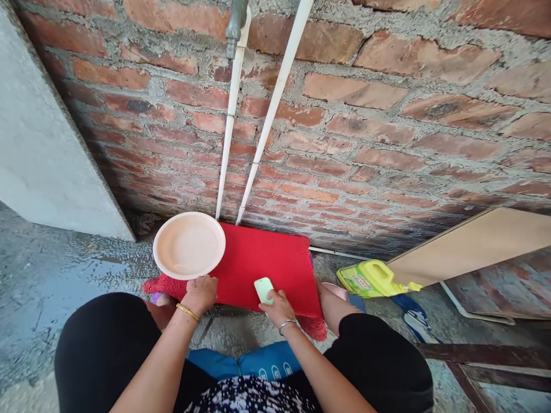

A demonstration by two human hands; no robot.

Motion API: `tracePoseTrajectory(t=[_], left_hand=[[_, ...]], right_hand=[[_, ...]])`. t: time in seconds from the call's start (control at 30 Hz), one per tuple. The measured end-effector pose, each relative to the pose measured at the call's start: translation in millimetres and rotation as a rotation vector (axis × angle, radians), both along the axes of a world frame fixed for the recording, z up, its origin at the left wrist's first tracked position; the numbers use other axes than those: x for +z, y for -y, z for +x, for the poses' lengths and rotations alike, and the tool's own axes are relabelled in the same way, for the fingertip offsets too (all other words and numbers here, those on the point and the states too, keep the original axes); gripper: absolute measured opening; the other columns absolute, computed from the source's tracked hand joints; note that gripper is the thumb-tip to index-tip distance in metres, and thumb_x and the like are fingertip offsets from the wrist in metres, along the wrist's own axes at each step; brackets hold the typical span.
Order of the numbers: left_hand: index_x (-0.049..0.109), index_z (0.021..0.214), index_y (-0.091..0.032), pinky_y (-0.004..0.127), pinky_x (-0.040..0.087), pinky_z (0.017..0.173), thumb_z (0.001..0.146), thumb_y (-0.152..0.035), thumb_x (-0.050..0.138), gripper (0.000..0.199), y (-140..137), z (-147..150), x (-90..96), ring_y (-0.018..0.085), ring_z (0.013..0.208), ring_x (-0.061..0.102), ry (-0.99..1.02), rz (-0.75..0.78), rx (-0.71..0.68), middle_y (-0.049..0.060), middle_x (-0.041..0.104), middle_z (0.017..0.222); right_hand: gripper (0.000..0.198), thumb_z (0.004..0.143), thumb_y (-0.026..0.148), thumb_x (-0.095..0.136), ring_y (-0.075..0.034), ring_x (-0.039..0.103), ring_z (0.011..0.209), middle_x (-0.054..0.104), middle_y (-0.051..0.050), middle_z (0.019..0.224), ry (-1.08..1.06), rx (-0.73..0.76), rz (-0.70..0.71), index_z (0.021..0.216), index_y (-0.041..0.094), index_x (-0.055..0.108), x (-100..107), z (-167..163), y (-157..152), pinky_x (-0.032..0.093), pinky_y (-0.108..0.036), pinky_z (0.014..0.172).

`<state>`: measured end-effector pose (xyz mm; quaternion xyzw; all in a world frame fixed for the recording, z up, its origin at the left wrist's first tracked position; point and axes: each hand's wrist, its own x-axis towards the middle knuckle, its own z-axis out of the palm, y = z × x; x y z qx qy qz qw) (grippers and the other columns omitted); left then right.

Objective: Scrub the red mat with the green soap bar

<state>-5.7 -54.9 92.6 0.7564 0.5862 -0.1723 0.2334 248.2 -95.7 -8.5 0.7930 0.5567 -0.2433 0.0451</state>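
Note:
A red mat (267,252) with a shaggy underside lies spread between my feet, its near corners drooping. On its left end stands a round pale pink basin (189,244), which looks to have a little water in it. My left hand (201,295) is closed at the mat's near edge, just below the basin's rim; its fingertips are partly hidden. In my right hand (279,310) is a pale green bar of soap (263,289), held over the mat's near right part and seemingly touching the red surface.
A yellow detergent jug (370,278) lies on the floor to the right, beside a leaning board (469,244) and a blue slipper (415,318). Two white pipes (275,109) and a tap (235,31) run along the brick wall. A grey slab (47,120) leans left above wet floor.

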Motion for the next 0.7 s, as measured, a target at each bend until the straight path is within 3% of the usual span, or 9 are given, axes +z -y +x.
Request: tracePoseTrajectory(t=[0.2,0.33,0.4,0.5,0.7], left_hand=[[0.059,0.12,-0.019,0.042,0.047,0.094,0.087,-0.026,0.055,0.034,-1.1,-0.5,8.0,0.027,0.116,0.059,-0.012,-0.024,0.008,0.014,0.063,0.123],[0.056,0.122,-0.022,0.041,0.047,0.093,0.088,-0.03,0.055,0.036,-5.2,-17.8,12.1,0.026,0.116,0.058,-0.015,0.027,0.053,0.012,0.061,0.123],[0.054,0.125,-0.024,0.038,0.048,0.092,0.089,-0.031,0.053,0.037,-7.3,-28.6,16.4,0.024,0.114,0.058,-0.031,0.078,0.096,0.011,0.059,0.124],[0.05,0.13,-0.026,0.037,0.048,0.089,0.09,-0.032,0.052,0.04,-8.8,-40.8,24.3,0.023,0.112,0.057,-0.057,0.119,0.153,0.01,0.058,0.124],[0.051,0.129,-0.027,0.037,0.047,0.088,0.089,-0.033,0.054,0.041,-6.4,-43.6,28.3,0.024,0.11,0.058,-0.063,0.128,0.128,0.01,0.059,0.118]], right_hand=[[0.035,0.078,0.036,0.06,-0.024,0.064,0.098,0.06,-0.015,0.112,0.153,-0.28,-0.224,0.107,0.018,0.062,25.3,94.8,9.0,0.045,-0.029,0.075],[0.028,0.08,0.038,0.058,-0.025,0.065,0.1,0.066,-0.013,0.107,0.117,-0.345,-0.232,0.1,0.02,0.063,35.0,112.0,5.8,0.046,-0.03,0.074],[0.025,0.08,0.041,0.058,-0.025,0.065,0.1,0.068,-0.012,0.098,0.072,-0.284,-0.138,0.093,0.02,0.064,33.7,93.2,-0.8,0.046,-0.031,0.078],[0.027,0.077,0.044,0.063,-0.024,0.065,0.098,0.068,-0.009,0.096,0.001,-0.186,-0.034,0.092,0.022,0.065,26.5,36.4,-15.5,0.045,-0.03,0.08],[0.027,0.073,0.043,0.068,-0.019,0.062,0.085,0.063,-0.006,0.099,-0.191,-0.028,-0.01,0.091,0.022,0.065,19.8,-93.5,-56.3,0.042,-0.027,0.07]])
